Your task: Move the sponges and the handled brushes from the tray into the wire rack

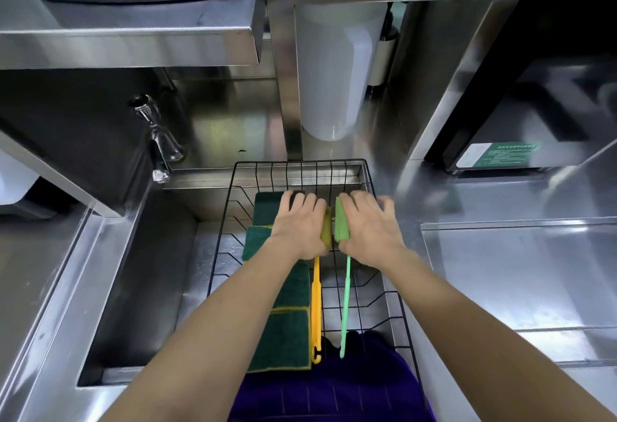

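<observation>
My left hand (302, 224) presses the yellow brush (316, 305) head, my right hand (369, 224) the green brush (344, 301), fingers spread flat. I judge this settles both beside the sponges (283, 338) in the rack (394, 305).

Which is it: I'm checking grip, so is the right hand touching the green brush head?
Touching. The head view shows the right hand pressed against the green brush head, with no gap visible between them.

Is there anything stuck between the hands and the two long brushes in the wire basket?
Nothing visible. The left hand lies right on the sponge head of the yellow handled brush, and the right hand on the head of the green handled brush. Both brushes already lie inside the black wire rack, beside the dark green sponges.
</observation>
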Available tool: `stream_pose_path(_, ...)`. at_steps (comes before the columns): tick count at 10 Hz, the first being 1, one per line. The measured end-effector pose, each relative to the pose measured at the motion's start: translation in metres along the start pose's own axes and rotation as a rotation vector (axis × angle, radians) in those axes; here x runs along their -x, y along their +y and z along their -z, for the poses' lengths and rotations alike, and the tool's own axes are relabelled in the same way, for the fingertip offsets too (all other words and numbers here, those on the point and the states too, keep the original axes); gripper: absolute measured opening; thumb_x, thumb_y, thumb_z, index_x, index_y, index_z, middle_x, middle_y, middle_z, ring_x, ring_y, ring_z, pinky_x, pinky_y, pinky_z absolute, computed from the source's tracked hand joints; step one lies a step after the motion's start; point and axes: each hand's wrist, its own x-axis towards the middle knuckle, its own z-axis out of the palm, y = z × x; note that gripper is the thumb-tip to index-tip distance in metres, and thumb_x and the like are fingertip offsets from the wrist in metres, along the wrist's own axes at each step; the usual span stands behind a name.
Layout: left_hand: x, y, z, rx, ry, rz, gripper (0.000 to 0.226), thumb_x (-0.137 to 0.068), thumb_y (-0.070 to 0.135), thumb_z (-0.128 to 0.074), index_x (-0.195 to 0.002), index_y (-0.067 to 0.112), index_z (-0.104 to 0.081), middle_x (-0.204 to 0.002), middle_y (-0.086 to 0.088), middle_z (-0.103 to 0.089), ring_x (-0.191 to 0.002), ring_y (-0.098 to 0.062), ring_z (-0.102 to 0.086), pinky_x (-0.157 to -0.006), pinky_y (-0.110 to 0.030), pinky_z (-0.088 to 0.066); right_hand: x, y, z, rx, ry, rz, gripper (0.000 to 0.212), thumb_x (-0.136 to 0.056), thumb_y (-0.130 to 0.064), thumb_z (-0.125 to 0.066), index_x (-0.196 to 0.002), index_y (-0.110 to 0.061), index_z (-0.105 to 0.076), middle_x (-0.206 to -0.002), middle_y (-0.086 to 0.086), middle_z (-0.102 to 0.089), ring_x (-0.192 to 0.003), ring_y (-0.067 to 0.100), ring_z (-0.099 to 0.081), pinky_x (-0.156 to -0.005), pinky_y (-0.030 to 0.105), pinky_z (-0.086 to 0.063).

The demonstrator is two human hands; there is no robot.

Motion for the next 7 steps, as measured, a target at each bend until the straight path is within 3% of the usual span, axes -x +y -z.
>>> stream_pose_path(1, 0.002, 0.0, -0.003, 0.016, 0.002, 0.0, 0.07, -0.07, 0.047, -0.065, -0.125, 0.013, -0.036, -0.121, -0.007, -0.043, -0.117, -0.027, -0.034, -0.109, -0.046, -0.008, -0.009, -0.004, -0.003, -0.05, -0.084, 0.072, 0.081, -0.072, -0.019, -0.068, -0.141, -0.008, -0.026, -0.139, 0.013, -0.037, -0.134, 0.027, -0.031, -0.109, 0.036, -0.028)
stream_pose_path(2, 0.004, 0.0, -0.008, 0.011, 0.011, -0.001, 0.072, -0.075, 0.049, -0.062, -0.131, 0.015, -0.034, -0.126, -0.006, -0.042, -0.118, -0.027, -0.034, -0.109, -0.045, -0.011, -0.017, -0.001, -0.002, -0.031, -0.184, 0.106, 0.083, -0.074, -0.019, -0.071, -0.142, -0.009, -0.024, -0.141, 0.012, -0.037, -0.138, 0.026, -0.029, -0.111, 0.035, -0.03)
stream_pose_path(4, 0.012, 0.004, -0.015, 0.002, 0.077, -0.017, 0.078, -0.081, 0.048, -0.059, -0.141, 0.015, -0.023, -0.137, -0.005, -0.038, -0.123, -0.026, -0.033, -0.107, -0.042, -0.018, -0.021, -0.005, -0.005, 0.122, -0.211, 0.12, 0.084, -0.076, -0.033, -0.07, -0.142, -0.011, -0.024, -0.147, 0.008, -0.037, -0.142, 0.021, -0.025, -0.114, 0.037, -0.022)
stream_pose_path(6, 0.024, 0.0, -0.013, 0.083, 0.092, -0.02, 0.08, -0.085, 0.051, -0.053, -0.146, 0.017, -0.014, -0.151, -0.005, -0.026, -0.136, -0.025, -0.021, -0.111, -0.04, -0.013, -0.017, -0.005, 0.0, 0.165, -0.207, 0.12, 0.092, -0.078, -0.046, -0.064, -0.147, -0.014, -0.012, -0.155, 0.011, -0.022, -0.145, 0.024, -0.015, -0.116, 0.045, -0.011)
stream_pose_path(7, 0.028, -0.004, 0.002, 0.135, 0.053, 0.01, 0.077, -0.087, 0.053, -0.05, -0.147, 0.019, -0.015, -0.154, -0.007, -0.02, -0.139, -0.025, -0.015, -0.112, -0.04, -0.011, -0.015, -0.002, 0.011, 0.08, -0.22, 0.052, 0.089, -0.078, -0.047, -0.063, -0.147, -0.017, -0.016, -0.154, 0.011, -0.023, -0.142, 0.026, -0.023, -0.113, 0.047, -0.017)
